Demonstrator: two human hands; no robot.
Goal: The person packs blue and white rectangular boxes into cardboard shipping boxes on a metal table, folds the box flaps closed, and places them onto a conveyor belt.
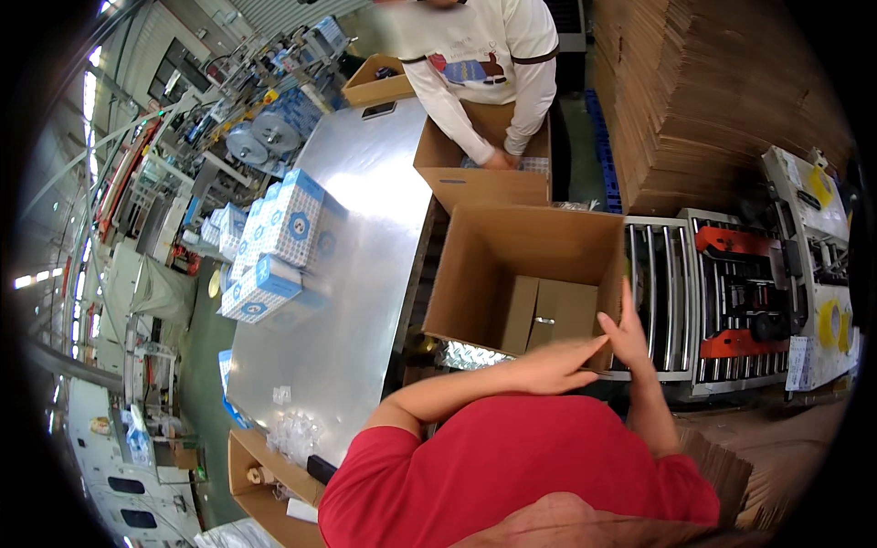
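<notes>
An open cardboard box [468, 265] stands in front of me, its folded bottom flaps showing inside. My left hand [565, 365] lies along the near rim at the right corner, fingers stretched out. Upright at the box's right side is my right hand [625, 334], its fingers extended and flat against or close to the outer wall. The fingertips of both hands come near each other at that corner. Neither hand holds anything that I can see.
Patterned blue-and-white packs [290, 219] stand on the metal table [365, 265] to the left. Opposite, a co-worker reaches into another carton [484, 187]. A roller conveyor with a red-armed machine [738, 242] is at right, below stacked flat cardboard [713, 100]. A carton [265, 498] sits at lower left.
</notes>
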